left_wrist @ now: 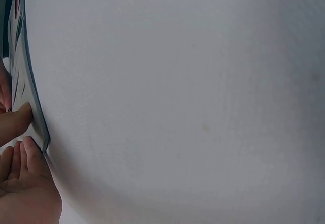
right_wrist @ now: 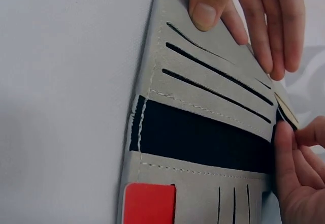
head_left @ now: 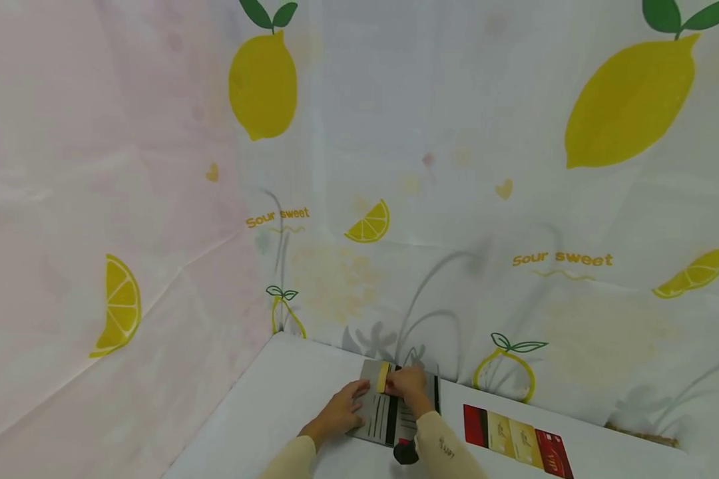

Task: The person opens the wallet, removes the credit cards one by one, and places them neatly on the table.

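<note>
Right hand (head_left: 406, 382) pinches a yellowish card (head_left: 383, 377) at its edge, thumb and fingers closed on it, tip of card at the slit row of an open grey wallet (head_left: 376, 412). Left hand (head_left: 343, 411) lies flat on the wallet's left panel, fingers straight, thumb pressing near the top slits in the right wrist view; holds nothing, just pins it down. Wallet lies spread on the white table (head_left: 263, 412), at 12 o'clock from the person, close to the back edge. To do this step well, my read: keep the left hand pressing so the panel doesn't slide, keep the card flat and in line with the slit, feed the corner first, don't bend it. Wallet's lower panel has a red patch (right_wrist: 149, 202) and more slits. A row of red and gold cards (head_left: 517, 439) lies at 3 o'clock of the wallet, apart from it. A small dark object sits by the right sleeve; can't tell what. White sheets printed with lemons (head_left: 262, 83) and "sour sweet" text hang behind and to the left.
</note>
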{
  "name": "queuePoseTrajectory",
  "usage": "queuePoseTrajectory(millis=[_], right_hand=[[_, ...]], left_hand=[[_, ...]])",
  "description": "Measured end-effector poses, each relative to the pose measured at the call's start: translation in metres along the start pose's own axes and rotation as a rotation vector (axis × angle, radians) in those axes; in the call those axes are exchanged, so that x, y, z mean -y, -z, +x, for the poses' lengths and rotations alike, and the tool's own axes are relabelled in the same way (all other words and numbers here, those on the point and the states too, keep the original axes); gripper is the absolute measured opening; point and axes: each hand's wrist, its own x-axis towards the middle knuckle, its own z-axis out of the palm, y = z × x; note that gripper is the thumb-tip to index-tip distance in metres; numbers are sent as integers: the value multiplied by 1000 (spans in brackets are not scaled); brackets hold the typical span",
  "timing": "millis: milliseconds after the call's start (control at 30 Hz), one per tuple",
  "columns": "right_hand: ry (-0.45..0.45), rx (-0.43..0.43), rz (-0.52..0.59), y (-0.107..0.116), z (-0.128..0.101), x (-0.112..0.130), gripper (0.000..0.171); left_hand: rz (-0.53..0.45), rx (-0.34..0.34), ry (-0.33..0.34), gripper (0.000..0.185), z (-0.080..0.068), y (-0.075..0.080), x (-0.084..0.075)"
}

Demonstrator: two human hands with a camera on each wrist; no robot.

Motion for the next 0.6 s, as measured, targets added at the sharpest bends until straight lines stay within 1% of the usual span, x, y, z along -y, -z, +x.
queuePoseTrajectory(millis=[67,167,200,300,400,533,600], right_hand=[[28,-29,-72,0,-1,2,11],[62,-40,-52,2,-1,0,11],[64,-29,-19,3,-1,-2,11],[45,23,129,8,2,-8,12],[-9,81,238,14,4,-12,7],[-14,141,251,14,4,-16,9],[5,144,255,13,2,-17,11]], left_hand=[[-2,1,4,81,-1,1,-3],[-10,5,4,81,-1,0,-4],[-11,5,2,81,-1,0,-4],[-13,3,-8,81,0,0,-2],[-2,0,-14,80,0,1,-1],[17,1,-11,79,-1,1,0],[21,2,-13,79,-2,1,-2]])
